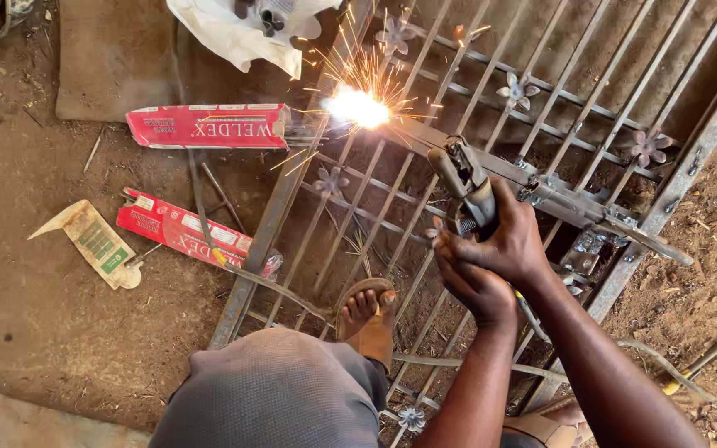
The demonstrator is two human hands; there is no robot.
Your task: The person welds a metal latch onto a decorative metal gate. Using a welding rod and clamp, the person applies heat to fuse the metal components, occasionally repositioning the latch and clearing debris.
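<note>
My right hand (509, 239) is closed around the handle of a welding electrode holder (462, 178). Just below it, my left hand (476, 289) cups the right hand and the handle end. The holder's rod reaches up-left to a bright arc with flying sparks (358, 106) on a bar of a metal gate (275, 207) lying flat on the dirt. The gate has thin parallel bars and small metal flowers (514, 90). My sandalled foot (368, 311) rests on the bars, and my knee in grey cloth (275, 390) is in front.
Two red electrode boxes (209, 126) (184, 234) lie on the dirt left of the gate, beside a torn cardboard piece (93, 242). A white bag (238, 37) sits at the top. A cable (288, 294) crosses the gate; another hose (707, 361) runs at right.
</note>
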